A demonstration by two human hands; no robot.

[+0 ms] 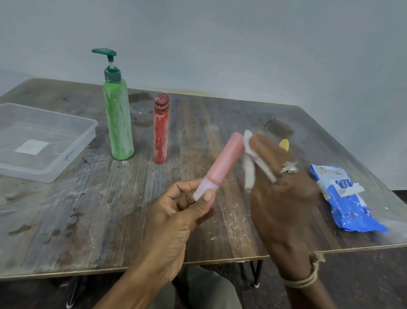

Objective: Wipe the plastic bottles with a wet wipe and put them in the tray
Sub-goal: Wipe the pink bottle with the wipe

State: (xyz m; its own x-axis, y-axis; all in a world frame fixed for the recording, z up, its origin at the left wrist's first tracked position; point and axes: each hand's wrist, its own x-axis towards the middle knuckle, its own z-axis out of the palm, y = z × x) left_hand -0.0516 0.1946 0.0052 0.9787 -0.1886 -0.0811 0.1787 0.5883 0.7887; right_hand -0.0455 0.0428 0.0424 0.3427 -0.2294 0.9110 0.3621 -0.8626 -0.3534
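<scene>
One pink bottle (pixel 223 165) is being gripped by its near end in the left hand (pixel 180 216), tilted above the table (pixel 90 218), while a wet wipe (pixel 250 165) is being pinched against its far end by the right hand (pixel 285 187). Full-length strokes, with the bottle being turned, seem advisable.

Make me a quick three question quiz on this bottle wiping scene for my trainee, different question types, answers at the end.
1. True or false: the tray holds no bottles yet.
2. Fill in: the left hand grips the pink bottle; the right hand holds a white ___ at its upper end.
3. The red bottle is: A) in the tray, B) upright beside the green pump bottle, C) lying flat.

Key: 1 true; 2 wet wipe; 3 B.
</scene>
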